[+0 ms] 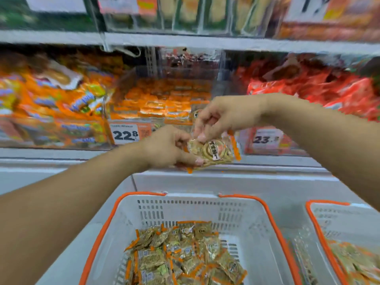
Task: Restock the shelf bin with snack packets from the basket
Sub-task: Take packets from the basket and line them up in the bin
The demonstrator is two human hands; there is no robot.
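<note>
Both hands hold one snack packet (213, 153) up in the air, in front of the shelf and above the basket. The left hand (166, 147) has its grip closed on the packet's left end, with the thumb on top and curled fingers under it. The right hand (222, 118) comes down from above and pinches the packet's top edge with its fingertips (202, 137). The packet is see-through with orange ends and a round gold label facing up. Its long side runs left to right, and its right end tips up a little toward the shelf. More than one packet may be stacked there, but the blur makes that hard to tell. Just behind the hands is the shelf bin (158, 99), a clear box in the middle of the shelf, holding flat orange packets in rows. A price tag (125, 133) reading 22.8 sticks on the bin's front. To its left sits a pile of orange and purple bags (53, 103), and to its right a pile of red bags (320, 89) with another price tag (267, 138) below them. Down below the hands, a white basket (185, 208) with an orange rim holds many more loose packets (181, 254), lying every which way against its near side. A second basket (339, 221) like it stands just beside it on the right, with packets inside too.
</note>
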